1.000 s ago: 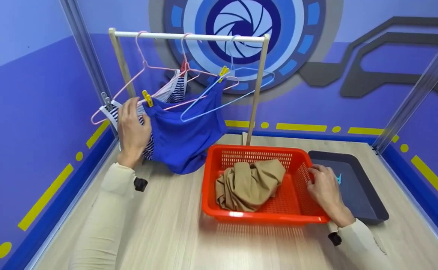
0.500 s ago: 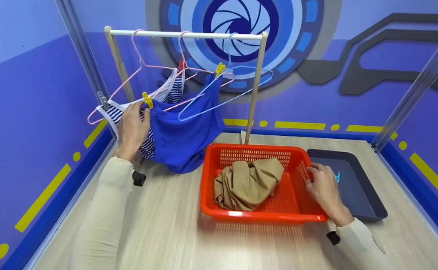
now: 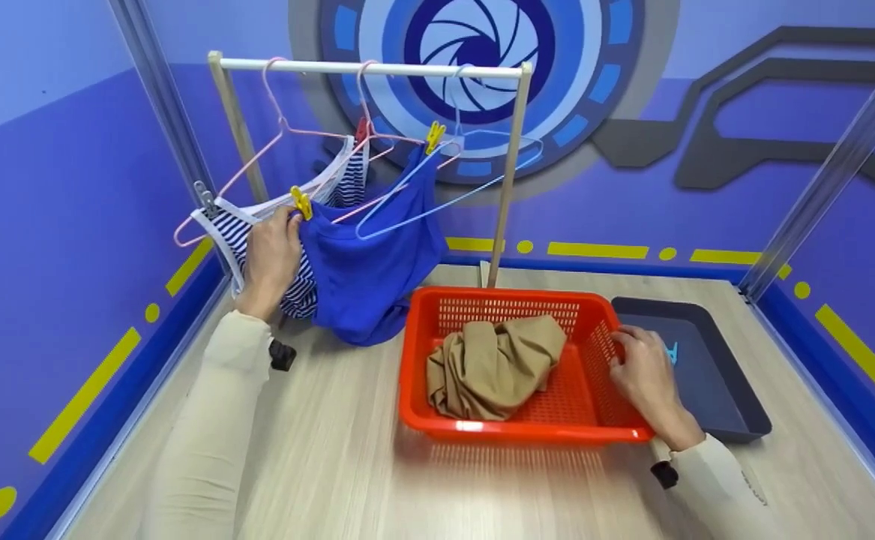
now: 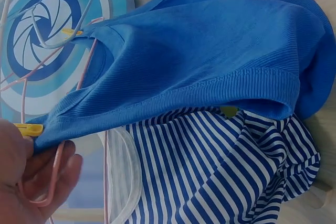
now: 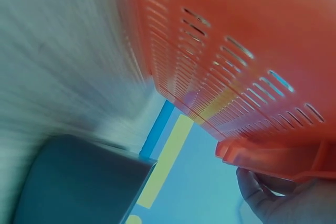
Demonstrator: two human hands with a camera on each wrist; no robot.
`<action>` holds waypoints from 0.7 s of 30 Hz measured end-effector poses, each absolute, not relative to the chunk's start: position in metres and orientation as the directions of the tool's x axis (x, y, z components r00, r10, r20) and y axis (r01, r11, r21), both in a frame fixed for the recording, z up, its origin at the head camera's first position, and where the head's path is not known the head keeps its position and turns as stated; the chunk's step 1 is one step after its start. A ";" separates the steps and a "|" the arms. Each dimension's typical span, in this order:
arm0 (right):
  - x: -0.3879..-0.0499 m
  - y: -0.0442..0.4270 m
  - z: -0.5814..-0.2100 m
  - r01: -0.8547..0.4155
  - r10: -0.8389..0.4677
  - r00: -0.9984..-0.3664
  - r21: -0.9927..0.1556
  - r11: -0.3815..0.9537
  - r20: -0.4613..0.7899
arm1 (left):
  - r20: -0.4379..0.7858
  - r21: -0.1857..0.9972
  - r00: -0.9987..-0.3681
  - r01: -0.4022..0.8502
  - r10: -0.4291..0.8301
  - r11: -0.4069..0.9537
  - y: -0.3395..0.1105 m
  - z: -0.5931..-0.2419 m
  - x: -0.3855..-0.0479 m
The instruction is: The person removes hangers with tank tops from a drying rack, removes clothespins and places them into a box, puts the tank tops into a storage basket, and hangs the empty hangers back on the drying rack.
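Observation:
A blue knit tank top (image 3: 370,255) hangs from a pink hanger (image 3: 366,135), with a yellow clothespin (image 3: 301,202) at its left strap and another yellow clothespin (image 3: 436,138) at its right. My left hand (image 3: 272,251) pinches the left strap just below the clothespin; in the left wrist view the pink hanger's end (image 4: 54,174) passes among its fingers. Behind hangs a navy-and-white striped top (image 4: 194,166), partly hidden. My right hand (image 3: 645,375) grips the right rim of the red plastic basket (image 3: 527,431), where a crumpled tan cloth (image 3: 497,367) lies.
A light rod on a wooden rack (image 3: 512,180) carries the hangers, including a bare blue hanger (image 3: 452,210). Right of the basket lies a dark grey tray (image 3: 729,375) with a light-blue clothespin (image 3: 672,354) in it. Walls stand at the back and sides.
My left hand has shifted from in front of the striped top to the blue top's left strap, and the clothespin there has tilted and moved slightly right. The right hand stays on the basket.

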State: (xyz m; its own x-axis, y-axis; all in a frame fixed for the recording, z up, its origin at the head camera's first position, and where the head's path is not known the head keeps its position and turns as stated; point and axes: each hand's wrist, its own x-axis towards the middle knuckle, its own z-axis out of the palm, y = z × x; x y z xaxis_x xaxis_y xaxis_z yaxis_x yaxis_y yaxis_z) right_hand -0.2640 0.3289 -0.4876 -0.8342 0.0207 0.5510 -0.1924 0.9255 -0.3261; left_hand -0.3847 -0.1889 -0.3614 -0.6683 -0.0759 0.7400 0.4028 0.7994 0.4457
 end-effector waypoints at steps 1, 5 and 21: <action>-0.264 0.329 -0.488 -0.191 0.023 -0.836 -0.330 0.925 0.548 | 0.745 0.450 -0.662 0.408 -0.082 0.795 -0.189 -0.362 -0.384; -0.264 0.328 -0.489 -0.183 0.035 -0.841 -0.344 0.921 0.540 | 0.763 0.457 -0.639 0.425 -0.099 0.781 -0.191 -0.362 -0.381; -0.267 0.328 -0.491 -0.185 0.029 -0.817 -0.309 0.933 0.575 | 0.829 0.489 -0.517 0.485 -0.213 0.725 -0.197 -0.346 -0.371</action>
